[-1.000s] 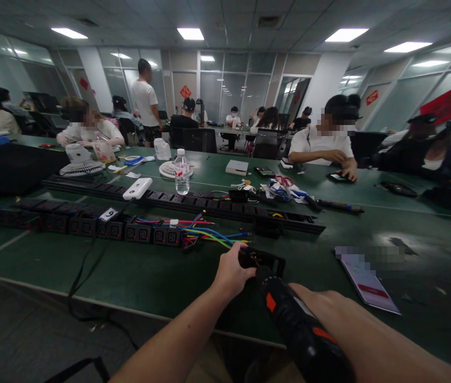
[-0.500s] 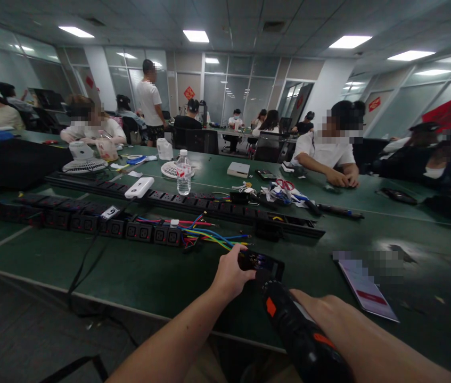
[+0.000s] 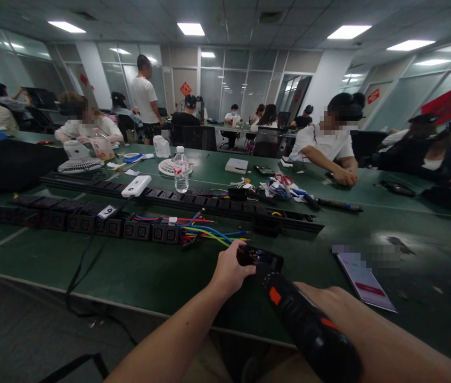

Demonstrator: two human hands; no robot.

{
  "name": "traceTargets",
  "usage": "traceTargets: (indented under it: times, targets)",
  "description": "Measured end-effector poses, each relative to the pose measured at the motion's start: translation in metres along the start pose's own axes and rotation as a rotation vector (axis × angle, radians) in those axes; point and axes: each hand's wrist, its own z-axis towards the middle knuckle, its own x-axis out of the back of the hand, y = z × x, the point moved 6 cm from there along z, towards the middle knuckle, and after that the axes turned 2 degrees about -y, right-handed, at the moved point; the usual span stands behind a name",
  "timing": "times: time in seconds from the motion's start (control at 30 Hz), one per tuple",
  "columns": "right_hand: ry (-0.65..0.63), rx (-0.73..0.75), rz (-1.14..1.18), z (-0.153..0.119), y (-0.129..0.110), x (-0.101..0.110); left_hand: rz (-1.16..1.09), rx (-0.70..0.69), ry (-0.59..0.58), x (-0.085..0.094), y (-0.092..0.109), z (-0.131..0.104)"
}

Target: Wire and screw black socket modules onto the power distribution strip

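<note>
My left hand [image 3: 229,270] is closed on the near left edge of a small black housing [image 3: 276,261], thumb in front and fingers behind. Metal parts show faintly inside the housing. My right hand [image 3: 327,297] grips a black cordless screwdriver [image 3: 303,324] with orange marks, its fingers mostly hidden behind the tool. The driver's front end is at the housing; its bit is too dark to make out. Blue, green and yellow wires [image 3: 209,234] run from a black power strip [image 3: 139,230] toward my left hand; where they end behind it is hidden.
Behind lies a long black channel [image 3: 225,204] with sockets. A water bottle [image 3: 181,171], a white power bank [image 3: 136,186], a fan [image 3: 79,158] and red-handled scissors [image 3: 285,180] are farther back. At right lies a phone-like slab [image 3: 363,282]. A co-worker [image 3: 325,141] sits opposite.
The view has shifted slightly, so the table items appear a little higher and farther left. Both hands keep their grips, and the screwdriver's front end stays at the housing.
</note>
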Motion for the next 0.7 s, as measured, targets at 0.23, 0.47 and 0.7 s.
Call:
traceTargets:
  times: [0.23, 0.47, 0.7]
  targets:
    - [0.001, 0.038, 0.034, -0.001, 0.007, -0.006, 0.006, 0.010, 0.014, 0.001, -0.001, 0.000]
    - [0.004, 0.021, 0.102, 0.002, 0.006, -0.009, 0.018, 0.013, 0.009, 0.002, 0.001, -0.001]
    - [-0.060, -0.023, 0.075, 0.006, 0.024, -0.016, 0.044, 0.032, 0.018, 0.003, 0.001, 0.000]
